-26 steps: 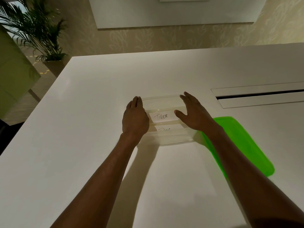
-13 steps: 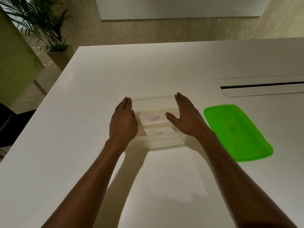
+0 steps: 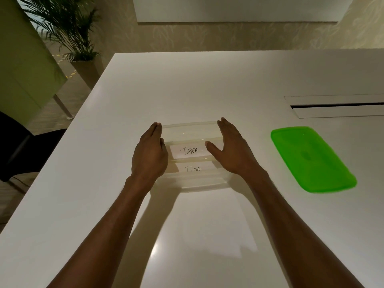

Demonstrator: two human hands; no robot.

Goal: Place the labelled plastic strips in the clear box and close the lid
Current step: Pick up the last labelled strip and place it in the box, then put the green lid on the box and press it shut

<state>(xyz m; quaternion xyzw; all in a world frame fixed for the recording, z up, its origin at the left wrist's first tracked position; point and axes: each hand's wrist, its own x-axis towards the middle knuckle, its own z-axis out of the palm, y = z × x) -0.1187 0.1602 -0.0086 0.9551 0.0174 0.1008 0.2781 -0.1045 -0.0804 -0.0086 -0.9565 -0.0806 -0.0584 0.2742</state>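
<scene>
A clear plastic box point(image 3: 190, 129) stands open on the white table, in the middle of the view. Inside lie two labelled strips: one reads TIGER point(image 3: 190, 151), the other, nearer me, reads DOG point(image 3: 193, 169) and is partly hidden by the box's front rim. My left hand point(image 3: 150, 154) lies flat against the box's left side, fingers straight. My right hand point(image 3: 230, 150) lies against the right side, fingers straight, thumb spread over the rim beside the TIGER strip. The bright green lid point(image 3: 311, 159) lies flat on the table to the right, apart from the box.
A recessed slot with a dark gap point(image 3: 336, 106) is set into the white table point(image 3: 207, 86) at the far right. The table's left edge runs diagonally; beyond it are a dark chair point(image 3: 14, 146), a potted palm point(image 3: 70, 34) and a green panel.
The box and both hands sit further left relative to the green lid, which now lies fully exposed, well clear of my right forearm. The hands' pose on the box is unchanged.
</scene>
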